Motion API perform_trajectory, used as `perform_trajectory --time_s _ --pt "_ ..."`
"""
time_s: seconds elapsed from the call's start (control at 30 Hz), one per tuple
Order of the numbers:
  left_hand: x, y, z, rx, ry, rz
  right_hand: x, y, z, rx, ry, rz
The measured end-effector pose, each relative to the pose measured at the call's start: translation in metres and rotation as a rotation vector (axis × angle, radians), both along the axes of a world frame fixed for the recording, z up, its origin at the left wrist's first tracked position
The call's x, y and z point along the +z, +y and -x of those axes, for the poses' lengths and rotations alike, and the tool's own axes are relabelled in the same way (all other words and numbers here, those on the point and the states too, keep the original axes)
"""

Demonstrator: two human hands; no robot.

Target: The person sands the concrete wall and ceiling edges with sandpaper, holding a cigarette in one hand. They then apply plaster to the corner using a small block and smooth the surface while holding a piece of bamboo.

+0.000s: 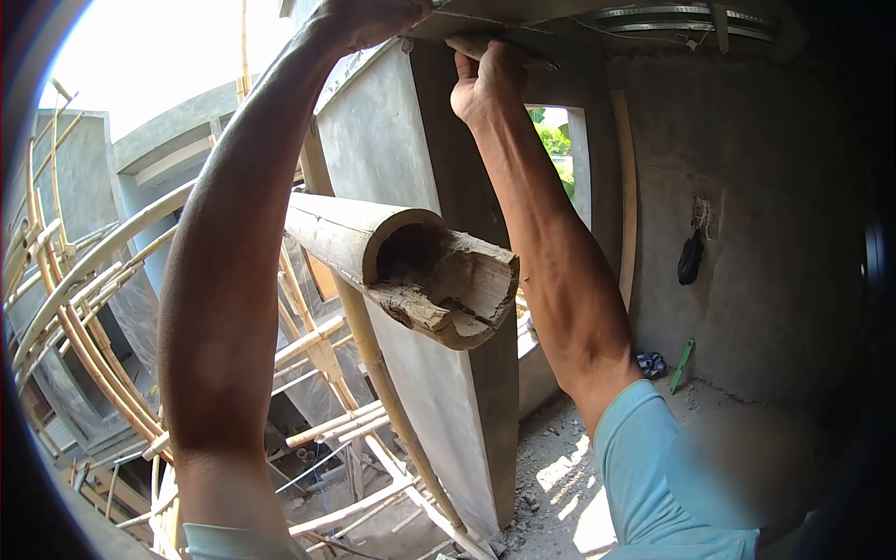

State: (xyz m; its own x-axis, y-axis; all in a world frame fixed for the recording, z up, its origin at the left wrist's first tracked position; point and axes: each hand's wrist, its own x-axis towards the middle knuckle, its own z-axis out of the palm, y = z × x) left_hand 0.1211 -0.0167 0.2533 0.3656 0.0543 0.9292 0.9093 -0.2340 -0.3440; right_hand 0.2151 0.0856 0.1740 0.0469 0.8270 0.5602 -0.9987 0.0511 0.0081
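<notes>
Both arms reach up to the top of the view. My left hand is at the upper edge, partly cut off, against the underside of a grey surface; its fingers are too hidden to read. My right hand is closed around a flat, thin tool, which lies close under the grey ceiling. Between my forearms, a thick bamboo pole points toward me, its hollow end broken and jagged. Behind it stands a grey plastered column.
Bamboo scaffolding fills the left side, with a slanting bamboo pole beside the column. At right, a black object hangs on the grey wall. A green tool leans low against that wall. Rubble lies on the floor.
</notes>
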Motion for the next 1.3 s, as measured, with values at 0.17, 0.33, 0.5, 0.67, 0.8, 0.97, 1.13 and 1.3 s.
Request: perform_trajectory --time_s 0.17,0.33,0.5,0.67,0.8,0.97,1.13,1.3 --pt "0.001 0.002 0.004 0.042 0.140 -0.147 0.004 -0.013 -0.014 0.040 -0.006 -0.087" --pt "0.001 -0.001 0.001 -0.050 0.011 0.037 -0.021 0.005 -0.039 0.193 0.232 -0.190" --pt "0.005 0.001 0.007 -0.005 0.052 -0.014 -0.034 0.007 -0.042 0.045 0.128 -0.019" --pt "0.004 -0.004 -0.001 -0.007 -0.010 0.093 -0.021 -0.014 -0.021 -0.008 -0.072 -0.003" --pt "0.003 -0.003 0.002 -0.100 -0.007 0.086 -0.007 -0.009 -0.001 0.048 -0.046 0.001" --pt "0.004 0.000 0.004 0.076 0.047 -0.015 0.010 -0.024 0.010 0.073 -0.012 -0.008" --pt "0.004 -0.002 0.001 0.043 0.014 0.027 0.000 -0.034 -0.010 0.206 0.027 -0.032" --pt "0.004 -0.003 0.001 -0.083 -0.050 0.163 -0.031 -0.028 -0.033 0.063 0.181 -0.060"
